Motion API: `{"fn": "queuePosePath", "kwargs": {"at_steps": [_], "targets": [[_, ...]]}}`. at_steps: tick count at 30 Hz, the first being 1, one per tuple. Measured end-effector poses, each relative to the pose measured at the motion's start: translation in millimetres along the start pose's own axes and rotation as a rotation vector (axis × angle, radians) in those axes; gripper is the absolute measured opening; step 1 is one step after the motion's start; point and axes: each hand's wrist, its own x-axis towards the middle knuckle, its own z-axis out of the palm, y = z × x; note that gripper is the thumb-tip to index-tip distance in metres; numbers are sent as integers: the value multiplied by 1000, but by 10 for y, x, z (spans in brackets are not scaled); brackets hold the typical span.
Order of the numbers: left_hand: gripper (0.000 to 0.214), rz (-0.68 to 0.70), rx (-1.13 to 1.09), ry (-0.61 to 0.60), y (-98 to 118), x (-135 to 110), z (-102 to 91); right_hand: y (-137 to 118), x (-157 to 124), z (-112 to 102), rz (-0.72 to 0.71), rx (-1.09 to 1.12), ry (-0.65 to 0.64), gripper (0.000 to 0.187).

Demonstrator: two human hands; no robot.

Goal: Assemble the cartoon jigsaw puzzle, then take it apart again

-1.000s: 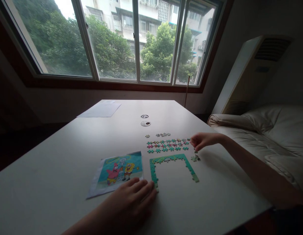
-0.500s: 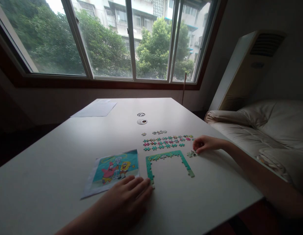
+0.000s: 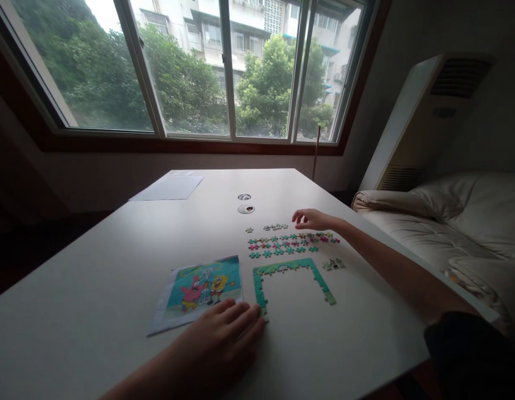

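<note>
My left hand (image 3: 234, 336) lies flat on the table, fingers stretched out, its fingertips touching the lower left end of a green jigsaw border (image 3: 284, 266). This border is joined along three sides. Beside that hand is a picture sheet (image 3: 205, 286) with cartoon figures, its lower right corner partly covered by the fingers. Farther away, my right hand (image 3: 310, 220) hovers just right of a short row of pale puzzle pieces (image 3: 276, 227), fingers loosely bent and apart, with nothing visible in them. Below it lie rows of colourful loose puzzle pieces (image 3: 284, 244). A small joined cluster of pieces (image 3: 333, 264) sits right of the border.
Two round discs (image 3: 246, 209) lie mid-table beyond the pieces. A white paper (image 3: 168, 188) rests at the table's far left. On the right stand a pale sofa (image 3: 407, 216) and a tall air conditioner (image 3: 424, 116). A window spans the far wall.
My right hand has left the small cluster and moved left and away from me, over the loose rows, its fingers opening. My left hand stays in place. The view has shifted slightly.
</note>
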Motion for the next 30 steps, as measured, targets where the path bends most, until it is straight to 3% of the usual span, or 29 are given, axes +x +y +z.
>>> {"fn": "queuePosePath", "kwargs": {"at_steps": [5, 9, 14, 17, 23, 26, 30], "targets": [[32, -24, -27, -46, 15, -17, -15, 58, 324, 139, 19, 34, -69, 47], [33, -36, -33, -72, 18, -16, -20, 90, 454, 170, 58, 64, -148, 40], [33, -31, -31, -67, 12, -6, -7, 69, 467, 140, 91, 121, -198, 33], [32, -37, -36, -73, 6, 4, -17, 20, 394, 147, 86, 162, -158, 32], [32, -48, -43, -57, 3, 10, -21, -45, -20, 82, 9, 255, -36, 35], [32, -52, -51, -37, 10, -5, -19, 8, -415, -46, 0, 349, -109, 35], [33, -77, -34, 22, -47, -2, -63, 172, -983, -190, 90, 387, -260, 32]]}}
